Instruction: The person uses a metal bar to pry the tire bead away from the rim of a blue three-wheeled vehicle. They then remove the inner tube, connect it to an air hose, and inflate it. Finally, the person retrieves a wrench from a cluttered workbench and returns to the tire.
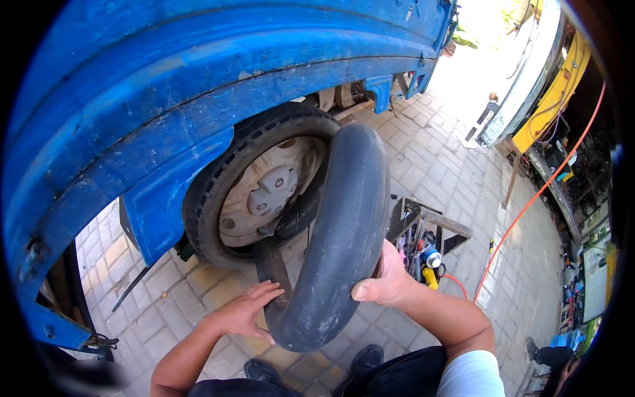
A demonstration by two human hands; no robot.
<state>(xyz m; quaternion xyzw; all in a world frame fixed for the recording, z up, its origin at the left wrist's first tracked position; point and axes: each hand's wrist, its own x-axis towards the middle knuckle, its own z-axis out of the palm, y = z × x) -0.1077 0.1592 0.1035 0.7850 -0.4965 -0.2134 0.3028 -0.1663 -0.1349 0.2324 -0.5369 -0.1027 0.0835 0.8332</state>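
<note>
A black, smooth, inflated inner tube (350,205) stands tilted in front of me, held between my two hands. My left hand (241,309) lies against its lower left side, with the fingers curved over the inner edge. With thumb on the near face and fingers mostly hidden behind it, my right hand (387,281) grips the right side. Just beyond the tube is a wheel (264,192) with a worn black tire and a dusty silver rim, mounted under a blue vehicle body (198,86). The tube overlaps the wheel's right edge in view.
To the right, an open tool tray (423,245) holds several tools and a can. An orange hose (529,205) runs across the brick paving (423,159). A yellow beam (555,92) and cluttered shelving line the far right, where another person's leg (549,354) shows.
</note>
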